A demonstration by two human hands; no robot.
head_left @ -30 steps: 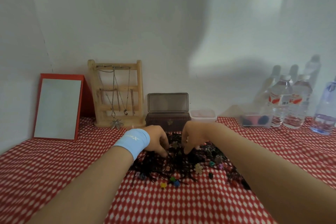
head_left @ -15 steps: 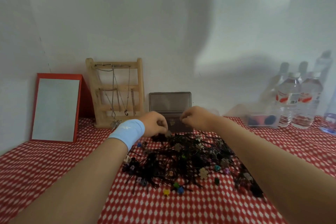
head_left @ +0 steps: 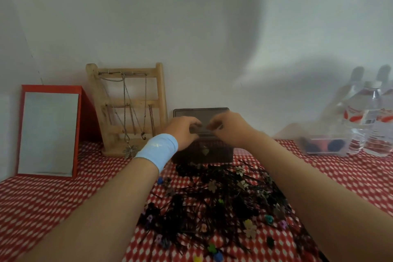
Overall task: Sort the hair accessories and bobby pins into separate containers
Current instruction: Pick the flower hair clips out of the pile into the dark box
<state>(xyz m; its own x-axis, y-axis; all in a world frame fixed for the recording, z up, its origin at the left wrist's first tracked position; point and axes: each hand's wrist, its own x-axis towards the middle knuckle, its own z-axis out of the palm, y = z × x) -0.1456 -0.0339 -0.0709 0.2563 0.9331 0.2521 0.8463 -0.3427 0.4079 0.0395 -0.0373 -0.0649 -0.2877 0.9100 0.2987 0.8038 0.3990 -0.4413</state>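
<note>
A tangled pile of black bobby pins and small coloured flower clips (head_left: 212, 202) lies on the red-and-white checked cloth in front of me. Behind it stands a dark brown box (head_left: 204, 153) with its lid (head_left: 200, 112) up. My left hand (head_left: 182, 132), with a light blue wristband, and my right hand (head_left: 231, 127) hover side by side over the open box, fingertips nearly meeting. Both have their fingers curled into a pinch on thin dark bobby pins. Blur hides how many.
A wooden jewellery rack (head_left: 127, 108) with necklaces and a red-framed mirror (head_left: 49, 132) stand at the back left. A clear plastic container (head_left: 323, 147) holding dark round items and water bottles (head_left: 365, 117) stand at the back right. My right arm crosses the pile's right side.
Both hands have risen from the pile and moved back over the open brown box. The camera has tilted so the pile sits lower in view.
</note>
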